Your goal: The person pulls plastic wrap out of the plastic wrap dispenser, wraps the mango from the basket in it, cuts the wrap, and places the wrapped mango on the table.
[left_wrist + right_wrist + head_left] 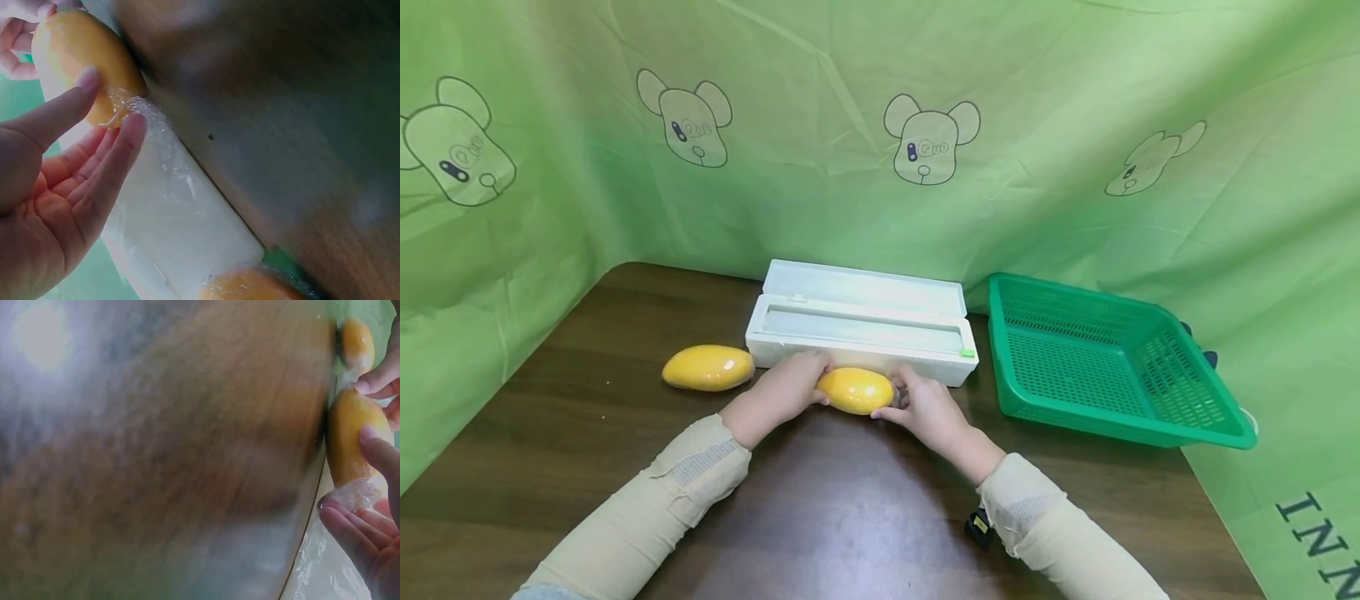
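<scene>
A yellow mango (855, 390) with clear cling film round it lies crosswise in front of a white cling film dispenser (859, 347). My left hand (785, 389) holds its left end, thumb on the skin and fingers by the bunched film, as the left wrist view shows on the mango (94, 50). At the other end my right hand (931, 414) grips it, with the thumb on the fruit and the fingertips at gathered film (359, 492) in the right wrist view. A second film-wrapped mango (706, 368) rests to the left of my left hand.
The dispenser's lid (865, 285) is raised at the back, and a green slider (967, 352) sits at its right end. A green plastic basket (1006, 392) stands to the right. Near my right sleeve is a small black object (978, 527). Green cloth (820, 208) hangs behind the wooden table (850, 517).
</scene>
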`<act>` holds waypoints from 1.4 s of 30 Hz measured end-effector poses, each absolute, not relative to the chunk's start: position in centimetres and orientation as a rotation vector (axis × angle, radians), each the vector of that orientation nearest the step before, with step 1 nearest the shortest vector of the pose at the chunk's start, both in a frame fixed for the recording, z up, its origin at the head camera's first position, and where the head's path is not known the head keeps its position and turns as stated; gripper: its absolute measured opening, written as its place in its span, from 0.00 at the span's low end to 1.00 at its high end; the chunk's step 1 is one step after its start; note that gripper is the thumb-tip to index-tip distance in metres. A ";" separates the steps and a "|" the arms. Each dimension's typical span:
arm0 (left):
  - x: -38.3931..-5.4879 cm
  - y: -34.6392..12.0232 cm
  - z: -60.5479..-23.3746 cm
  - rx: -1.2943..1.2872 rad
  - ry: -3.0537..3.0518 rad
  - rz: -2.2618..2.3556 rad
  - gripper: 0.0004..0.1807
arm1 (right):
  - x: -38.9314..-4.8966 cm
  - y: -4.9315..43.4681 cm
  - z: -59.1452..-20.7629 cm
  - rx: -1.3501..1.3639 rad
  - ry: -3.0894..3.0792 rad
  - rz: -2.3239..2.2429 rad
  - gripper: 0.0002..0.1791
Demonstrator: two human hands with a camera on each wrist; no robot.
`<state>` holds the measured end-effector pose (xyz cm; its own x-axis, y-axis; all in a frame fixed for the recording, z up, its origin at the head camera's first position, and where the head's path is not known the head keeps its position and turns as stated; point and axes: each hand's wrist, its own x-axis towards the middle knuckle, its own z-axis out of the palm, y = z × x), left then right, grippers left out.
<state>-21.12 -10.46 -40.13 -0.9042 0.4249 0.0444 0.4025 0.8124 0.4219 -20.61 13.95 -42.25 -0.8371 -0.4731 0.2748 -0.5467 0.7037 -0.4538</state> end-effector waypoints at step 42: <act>-19.8 -10.8 -37.5 0.908 3.055 0.788 0.23 | -21.4 13.5 -39.3 1.056 -2.593 0.576 0.32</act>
